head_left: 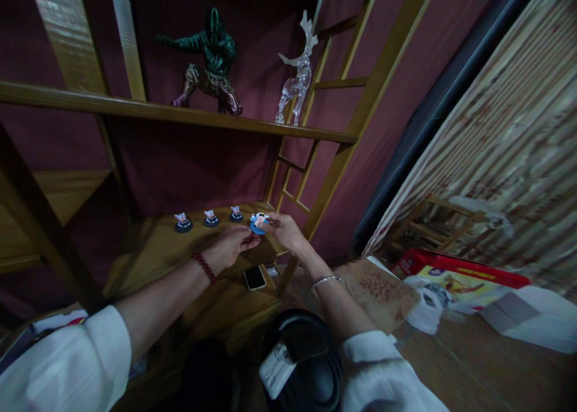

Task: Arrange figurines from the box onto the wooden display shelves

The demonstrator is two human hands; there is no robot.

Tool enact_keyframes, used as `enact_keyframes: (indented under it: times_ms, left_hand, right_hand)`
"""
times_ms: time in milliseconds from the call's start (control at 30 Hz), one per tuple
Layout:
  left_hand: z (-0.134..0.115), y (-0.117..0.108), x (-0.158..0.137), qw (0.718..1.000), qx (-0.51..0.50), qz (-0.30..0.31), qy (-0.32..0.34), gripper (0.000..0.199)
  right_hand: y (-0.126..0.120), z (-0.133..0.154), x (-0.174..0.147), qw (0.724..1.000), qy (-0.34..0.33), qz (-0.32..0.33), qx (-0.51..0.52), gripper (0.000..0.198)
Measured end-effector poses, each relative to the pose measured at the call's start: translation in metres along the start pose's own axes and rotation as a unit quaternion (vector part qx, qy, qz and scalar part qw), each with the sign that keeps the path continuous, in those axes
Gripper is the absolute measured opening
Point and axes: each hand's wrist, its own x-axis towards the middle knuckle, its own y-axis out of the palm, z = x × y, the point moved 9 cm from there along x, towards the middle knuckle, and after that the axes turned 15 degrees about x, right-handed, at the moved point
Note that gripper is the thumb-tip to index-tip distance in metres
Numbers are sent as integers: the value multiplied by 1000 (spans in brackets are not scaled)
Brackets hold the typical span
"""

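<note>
A small figurine (258,222) with a round blue base is held up at the right end of the lower shelf (148,243). My right hand (285,230), wearing a silver bangle, pinches it from the right side. From the left, the fingertips of my left hand (232,243) close on the edge of its base; a red bead bracelet is on that wrist. Standing in a row to the left are three similar little figurines: one nearest my hands (235,213), a middle one (211,218) and a leftmost one (183,222), each on a dark round base.
On the upper shelf (135,109) stand a dark green crouching statue (216,63) and a clear deer figure (297,81). A phone (255,278) lies lower down, below my hands. A black stool (315,370) bears a white packet (278,368). Boxes and bags lie on the right-hand floor.
</note>
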Motion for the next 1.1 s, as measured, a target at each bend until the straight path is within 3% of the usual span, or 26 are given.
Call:
enact_keyframes:
  times_ms: [167, 467, 1100]
  left_hand:
    - [-3, 1, 9, 1000, -6, -6, 17, 19]
    - [-3, 5, 21, 999, 27, -18, -23, 16]
    - [-1, 7, 45, 1000, 20, -5, -21, 16]
  right_hand:
    - [-8, -12, 12, 1000, 22, -9, 4, 39]
    - [-16, -24, 31, 998, 55, -28, 22, 40]
    - [-28, -44, 47, 993, 85, -69, 49, 42]
